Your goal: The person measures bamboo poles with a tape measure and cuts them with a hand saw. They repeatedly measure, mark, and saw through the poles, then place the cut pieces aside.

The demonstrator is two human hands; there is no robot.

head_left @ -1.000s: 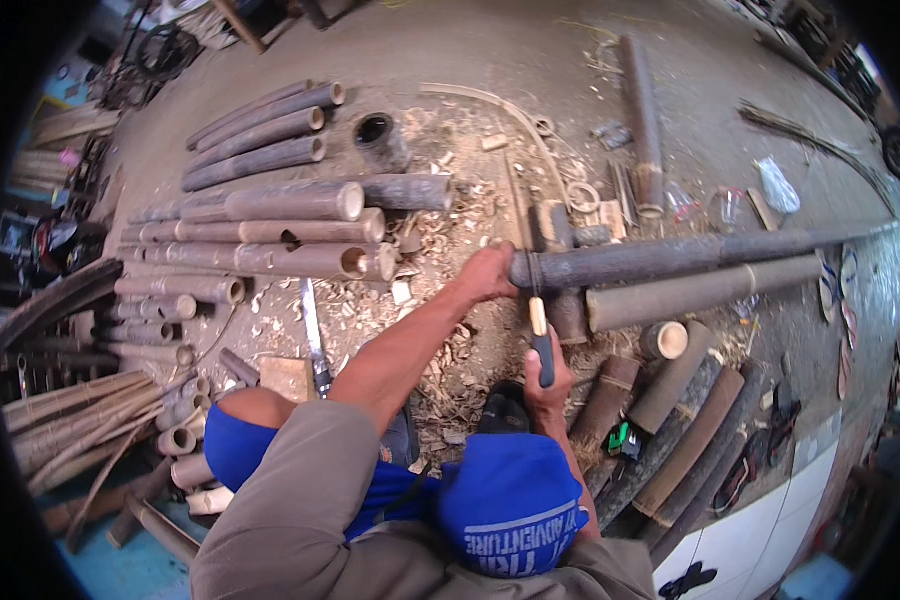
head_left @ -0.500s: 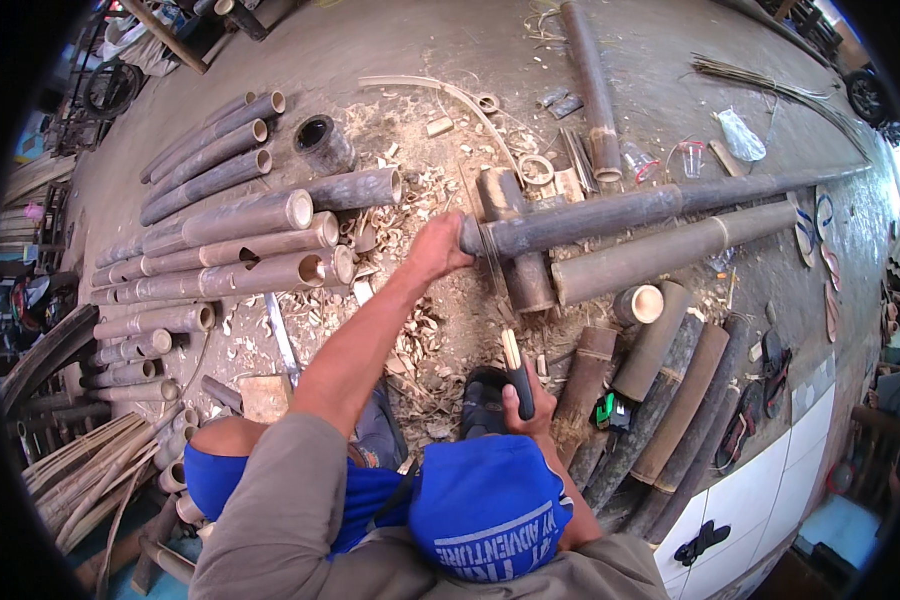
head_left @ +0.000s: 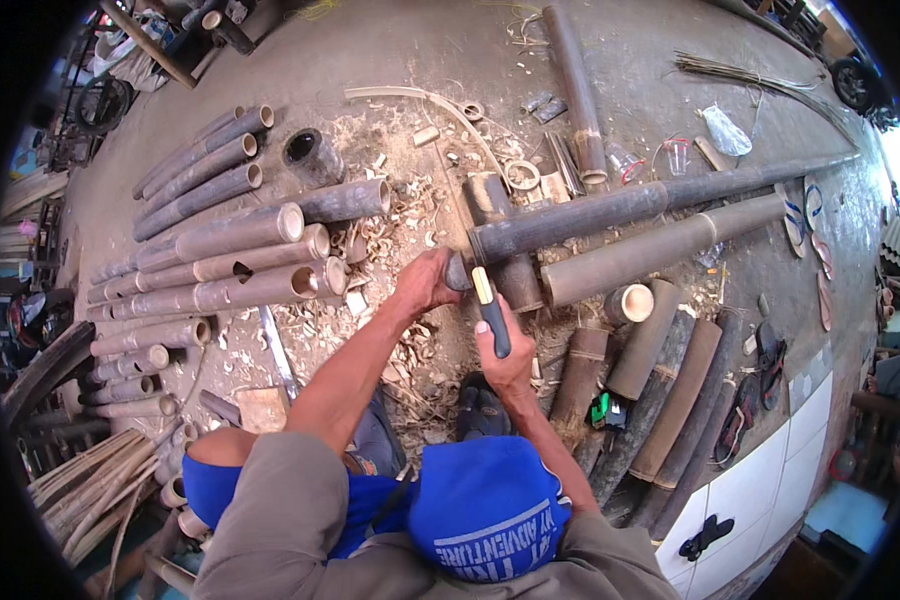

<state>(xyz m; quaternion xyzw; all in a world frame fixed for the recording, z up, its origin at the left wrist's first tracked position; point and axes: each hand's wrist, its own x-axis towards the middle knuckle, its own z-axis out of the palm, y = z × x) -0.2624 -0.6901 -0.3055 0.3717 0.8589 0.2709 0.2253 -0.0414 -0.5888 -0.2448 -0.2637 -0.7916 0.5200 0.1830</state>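
My left hand point(head_left: 430, 281) is closed around a short dark bamboo piece point(head_left: 457, 272), which is apart from the long bamboo pole. In my right hand point(head_left: 508, 358) is a saw point(head_left: 492, 322) with a black and pale handle. Its thin blade, hard to make out, points away past the pole's near end. The long dark bamboo pole point(head_left: 590, 211) lies across a short bamboo log point(head_left: 519, 281) and reaches to the far right. Just below it rests a second thick bamboo pole point(head_left: 660, 252).
Several bamboo tubes point(head_left: 210, 290) lie stacked on the left. More bamboo lengths point(head_left: 675, 400) are beside my right forearm, with a green and black tool point(head_left: 606, 411) among them. Wood chips point(head_left: 400, 345) litter the floor. Sandals point(head_left: 818, 255) and a plastic bag point(head_left: 727, 132) lie to the right.
The short bamboo piece has come away from the pole's end in my left hand, which has moved nearer. My right hand has moved away from me with the saw.
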